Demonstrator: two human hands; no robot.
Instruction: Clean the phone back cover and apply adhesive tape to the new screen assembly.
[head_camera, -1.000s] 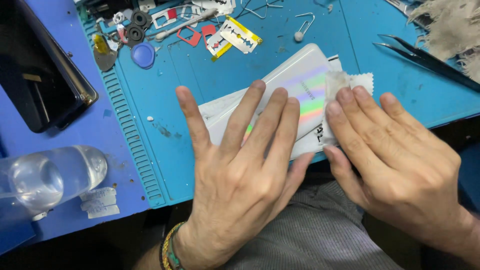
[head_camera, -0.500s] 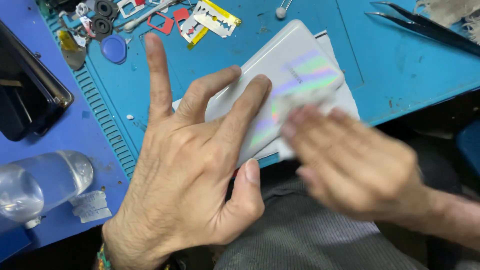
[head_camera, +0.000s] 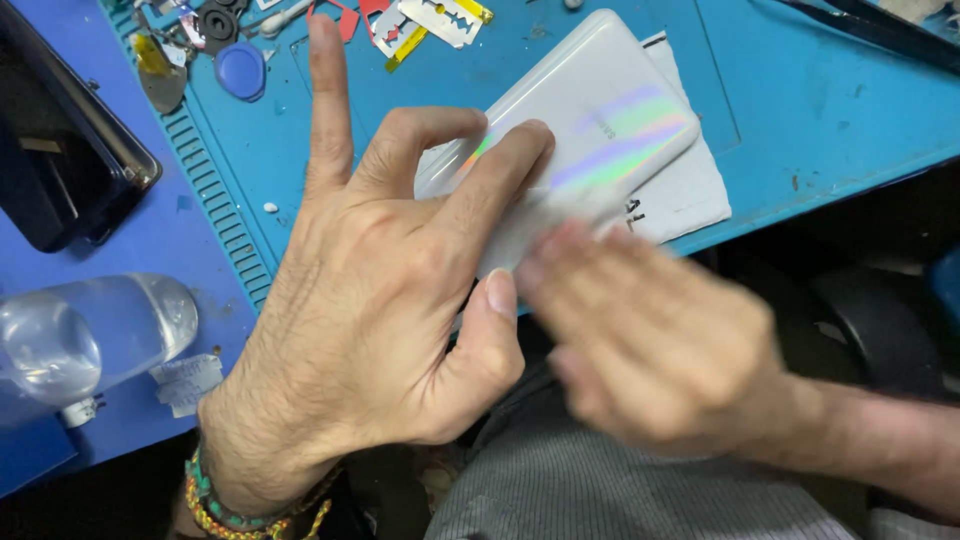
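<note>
White and glossy, with a rainbow sheen running across it, the phone back cover (head_camera: 600, 120) is lying slantwise near the front edge of the blue work mat (head_camera: 820, 110), resting on a white sheet (head_camera: 690, 190). The left hand (head_camera: 390, 300) is pressing down on its near end with bent middle fingers, the index finger sticking straight up off it, fingers spread. The right hand (head_camera: 650, 340) is blurring over the cover's lower edge; whether it is pinching anything, I cannot tell. Since half a second ago the left hand is still holding the cover down, while the right has slid nearer the body. Further out, a razor blade (head_camera: 445, 18), a blue round cap (head_camera: 240, 70) and small parts are sitting at the mat's far edge, a dark phone (head_camera: 60, 150) and a clear bottle (head_camera: 90, 335) lying left on the blue tabletop (head_camera: 190, 235).
</note>
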